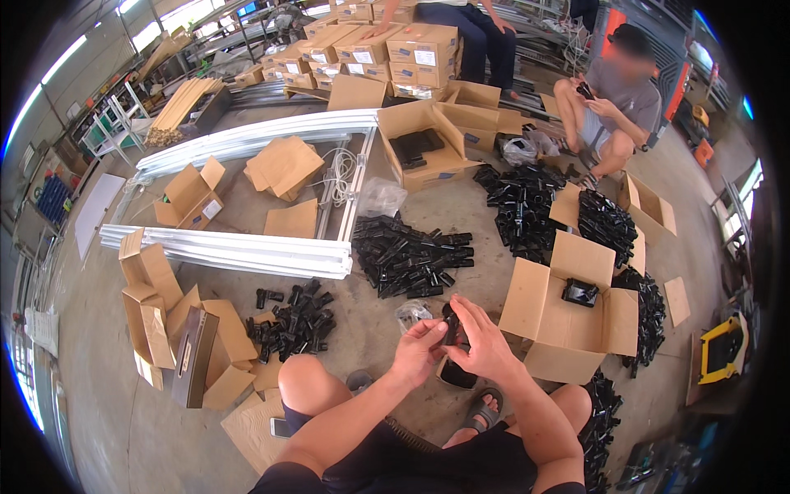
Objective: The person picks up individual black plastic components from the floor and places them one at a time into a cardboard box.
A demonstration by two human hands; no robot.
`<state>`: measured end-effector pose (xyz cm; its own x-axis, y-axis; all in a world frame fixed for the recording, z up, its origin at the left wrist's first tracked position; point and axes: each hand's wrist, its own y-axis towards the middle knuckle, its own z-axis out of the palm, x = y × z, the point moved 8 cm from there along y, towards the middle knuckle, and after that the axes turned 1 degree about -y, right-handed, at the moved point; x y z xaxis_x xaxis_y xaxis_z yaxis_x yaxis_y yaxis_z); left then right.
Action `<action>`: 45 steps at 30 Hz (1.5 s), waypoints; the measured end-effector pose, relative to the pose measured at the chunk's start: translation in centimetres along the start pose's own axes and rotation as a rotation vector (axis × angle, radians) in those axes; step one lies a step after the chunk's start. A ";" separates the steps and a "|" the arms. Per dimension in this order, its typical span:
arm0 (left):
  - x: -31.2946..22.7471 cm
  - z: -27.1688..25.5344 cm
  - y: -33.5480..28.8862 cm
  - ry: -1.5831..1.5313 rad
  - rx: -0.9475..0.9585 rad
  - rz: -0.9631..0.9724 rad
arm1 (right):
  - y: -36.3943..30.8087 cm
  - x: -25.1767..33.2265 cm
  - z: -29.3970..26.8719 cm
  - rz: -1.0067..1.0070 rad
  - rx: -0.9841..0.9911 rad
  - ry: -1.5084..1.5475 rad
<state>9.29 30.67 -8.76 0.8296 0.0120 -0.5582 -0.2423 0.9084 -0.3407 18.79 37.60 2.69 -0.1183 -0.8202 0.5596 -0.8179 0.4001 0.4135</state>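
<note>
Above my lap, my left hand (418, 351) grips a small black plastic-looking part (449, 328) between thumb and fingers. My right hand (484, 339) closes on the same part from the other side, its fingers partly covering it. Exactly what kind of part it is cannot be made out. Just beyond my hands lies a pile of black fittings (411, 257), with a crumpled clear plastic bag (411, 314) nearer to me. To the right stands an open cardboard box (568, 339) with a black wrapped bundle (580, 292) inside. A smaller heap of short black fittings (296, 319) lies at the left.
White metal profiles (230, 250) lie on the floor at the left, near opened cartons (152, 309). Another open box (420, 169) holds black pieces. More black parts (527, 206) are heaped at the right, beside a crouching person (613, 107). Stacked cartons (358, 49) stand at the back.
</note>
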 end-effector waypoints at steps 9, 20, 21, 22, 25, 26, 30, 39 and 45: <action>0.3 0.2 -0.1 -0.015 0.039 -0.034 | 0.1 0.5 -0.5 -0.007 -0.014 -0.059; 0.6 0.4 -0.1 -0.054 0.054 -0.035 | -0.2 0.3 -0.1 0.003 -0.076 -0.115; 0.6 0.3 0.0 -0.068 0.048 -0.037 | -0.1 0.4 -0.3 0.004 -0.075 -0.115; 0.5 0.5 -0.1 -0.060 0.050 -0.040 | 0.0 0.4 -0.4 0.004 -0.072 -0.116; 0.0 1.4 -0.2 -0.049 0.064 -0.043 | 0.1 0.5 -0.6 0.003 -0.088 -0.104; -0.2 1.6 -0.3 -0.053 0.072 -0.042 | 0.1 0.6 -0.6 -0.008 -0.094 -0.108; -0.5 1.2 -0.5 -0.050 0.057 0.013 | 0.3 0.7 -0.1 -0.027 -0.072 -0.092; 0.0 0.6 -0.2 -0.087 0.022 0.033 | 0.1 0.5 -0.3 -0.042 -0.021 -0.086; -0.3 1.0 -0.5 -0.055 0.015 0.016 | 0.0 0.4 -0.6 -0.048 0.011 -0.030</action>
<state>9.69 30.66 -7.65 0.8522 0.0495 -0.5208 -0.2490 0.9139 -0.3206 19.06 37.52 3.41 -0.0957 -0.8503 0.5176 -0.8290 0.3559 0.4314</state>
